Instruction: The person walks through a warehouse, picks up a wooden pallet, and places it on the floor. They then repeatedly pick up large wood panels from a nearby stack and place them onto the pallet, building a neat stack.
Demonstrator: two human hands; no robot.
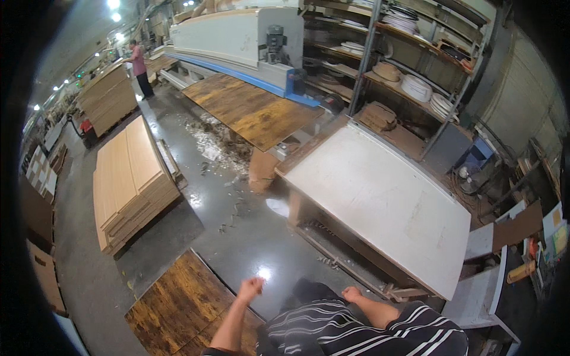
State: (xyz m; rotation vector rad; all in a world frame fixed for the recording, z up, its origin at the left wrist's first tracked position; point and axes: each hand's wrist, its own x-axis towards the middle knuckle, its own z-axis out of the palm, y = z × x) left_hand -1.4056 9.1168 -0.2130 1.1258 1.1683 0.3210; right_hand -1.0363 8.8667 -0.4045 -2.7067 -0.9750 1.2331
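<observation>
My left hand is held in the air with its fingers curled closed and nothing visible in them. Beneath and beside it lies a dark brown wood-grain panel, with the hand over its right edge and apart from it. My right hand is also curled closed in front of my striped shirt, and I see no object in it. The nearest thing to it is the white-topped work table, whose near edge runs past it without contact. Both forearms are bent at the elbow.
Ahead, another wood-grain panel rests on a long machine with a blue rail. Light boards are stacked at left. Shavings litter the floor. Shelves with white coils stand at right. A person stands far left.
</observation>
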